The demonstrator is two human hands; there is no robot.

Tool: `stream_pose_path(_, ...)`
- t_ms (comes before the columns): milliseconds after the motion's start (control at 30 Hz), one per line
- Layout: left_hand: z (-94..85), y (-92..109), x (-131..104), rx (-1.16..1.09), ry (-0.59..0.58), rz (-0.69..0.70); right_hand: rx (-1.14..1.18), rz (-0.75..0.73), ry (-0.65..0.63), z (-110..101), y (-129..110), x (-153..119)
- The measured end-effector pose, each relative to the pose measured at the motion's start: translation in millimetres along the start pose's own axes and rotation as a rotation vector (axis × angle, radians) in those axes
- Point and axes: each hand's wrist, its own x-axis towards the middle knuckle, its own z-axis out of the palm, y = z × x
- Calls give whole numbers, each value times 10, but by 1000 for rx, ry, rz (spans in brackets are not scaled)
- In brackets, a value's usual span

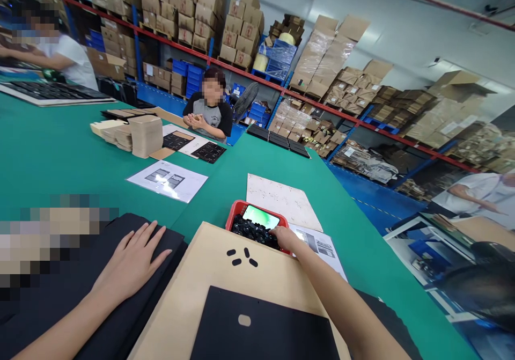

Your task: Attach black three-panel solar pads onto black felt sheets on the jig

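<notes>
A green table [60, 156] is taken as landmark. On it, a stack of tan cards [145, 134] is seen beside a printed sheet [167, 180]. Beyond its far edge, a seated person [211, 114] and carton-laden racks [193, 11] are shown.

- The counter [64, 156] is covered in matt green cloth, smooth like felt.
- The board [201, 285] looks like plain tan cardboard, matt.
- The black sheet [265, 328] on it is matt and smooth.
- The tray [240, 207] is glossy red plastic.
- The small black pieces [251, 229] in it shine slightly, like plastic.
- The phone [260, 217] screen is glossy glass.
- The instruction sheet [167, 180] is white paper.
</notes>
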Motion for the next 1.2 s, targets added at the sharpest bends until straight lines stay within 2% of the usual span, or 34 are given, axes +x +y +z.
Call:
stream_pose_path(233,17,-2,0,-33,14,-10,-186,-8,50,-55,0,-18)
stream_pose_path(533,28,6,4,-35,32,-13,-357,-100,128,-133,166,-164)
stream_pose_path(1000,30,6,17,-39,37,-27,-419,-184,79,-196,196,-137)
stream_pose_path(1200,4,19,18,3,33,-13,-353,-200,93,-236,209,-244)
